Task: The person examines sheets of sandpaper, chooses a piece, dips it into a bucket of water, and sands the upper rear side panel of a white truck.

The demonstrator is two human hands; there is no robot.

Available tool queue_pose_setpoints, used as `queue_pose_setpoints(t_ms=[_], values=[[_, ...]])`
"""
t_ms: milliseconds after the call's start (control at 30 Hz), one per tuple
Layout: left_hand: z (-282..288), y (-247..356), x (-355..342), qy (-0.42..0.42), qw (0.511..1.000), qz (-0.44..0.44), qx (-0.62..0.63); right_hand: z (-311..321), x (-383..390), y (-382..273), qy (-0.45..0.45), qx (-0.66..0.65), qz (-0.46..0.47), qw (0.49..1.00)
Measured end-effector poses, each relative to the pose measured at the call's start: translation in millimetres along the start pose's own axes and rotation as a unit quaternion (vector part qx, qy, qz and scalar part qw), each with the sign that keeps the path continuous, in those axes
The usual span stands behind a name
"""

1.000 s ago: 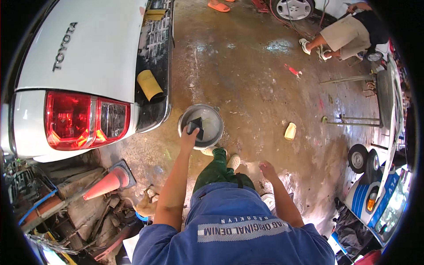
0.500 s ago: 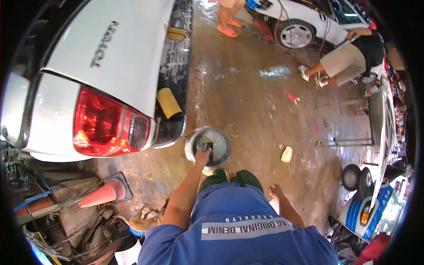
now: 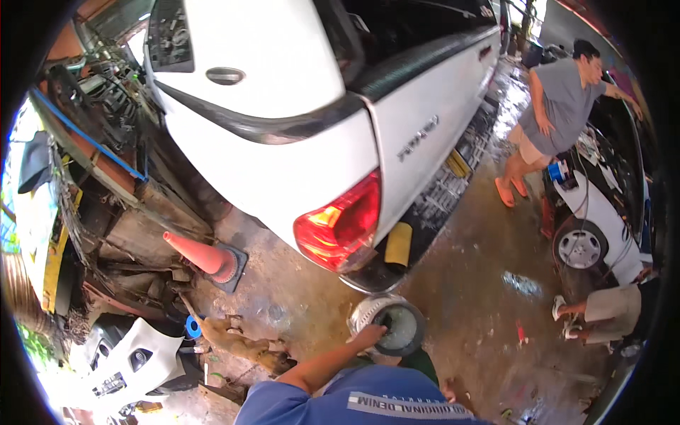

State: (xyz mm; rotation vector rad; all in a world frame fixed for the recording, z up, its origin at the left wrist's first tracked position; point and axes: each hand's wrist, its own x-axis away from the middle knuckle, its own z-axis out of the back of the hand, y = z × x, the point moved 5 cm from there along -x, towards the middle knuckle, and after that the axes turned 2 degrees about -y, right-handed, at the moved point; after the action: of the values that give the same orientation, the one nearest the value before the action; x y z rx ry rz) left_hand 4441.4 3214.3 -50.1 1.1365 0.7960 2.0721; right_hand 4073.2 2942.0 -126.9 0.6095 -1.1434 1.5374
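Left hand (image 3: 370,334) closed over near rim of round grey bucket (image 3: 389,326), carrying it low over wet concrete floor (image 3: 489,262); right hand out of view. Bucket hangs just below white pickup's red tail light (image 3: 340,227); orange cone (image 3: 205,255) far left.

bright daylight glares off the white truck (image 3: 297,92), wet floor (image 3: 489,283) glints, fisheye edges bend and blur

The right hand stays out of sight below the blue shirt (image 3: 368,404), just beside the bucket (image 3: 388,326). The left hand (image 3: 370,334) covers part of the bucket's rim. Right of the bucket, a crouching person (image 3: 609,308) is cut off at the rim. The bucket's contents are too blurred to tell.
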Motion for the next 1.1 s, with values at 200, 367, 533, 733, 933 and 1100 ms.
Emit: queue_pose_setpoints(t_ms=[200, 367, 533, 733, 933, 1100], values=[[6, -20, 74, 0.135, 0.988, 0.080, 0.005, 63, -84, -38, -0.031, -0.055, 0.155, 0.986], [4, -24, 101, 0.188, 0.969, 0.141, -0.069, 91, -79, -140, -0.033, -0.058, 0.152, 0.986], [-57, -52, 121, 0.192, 0.873, 0.330, 0.304, 80, -83, -184, -0.035, 0.126, 0.289, 0.948], [-93, -25, 148, 0.280, 0.896, 0.332, 0.096, 97, -135, -239, -0.020, 0.017, 0.337, 0.941], [-189, 19, 174, 0.074, 0.936, 0.343, -0.024, 259, -193, -506, 0.339, -0.034, 0.488, 0.804], [-238, 56, 184, 0.154, 0.920, 0.354, 0.068, 340, -206, -656, 0.386, -0.045, 0.467, 0.794]])
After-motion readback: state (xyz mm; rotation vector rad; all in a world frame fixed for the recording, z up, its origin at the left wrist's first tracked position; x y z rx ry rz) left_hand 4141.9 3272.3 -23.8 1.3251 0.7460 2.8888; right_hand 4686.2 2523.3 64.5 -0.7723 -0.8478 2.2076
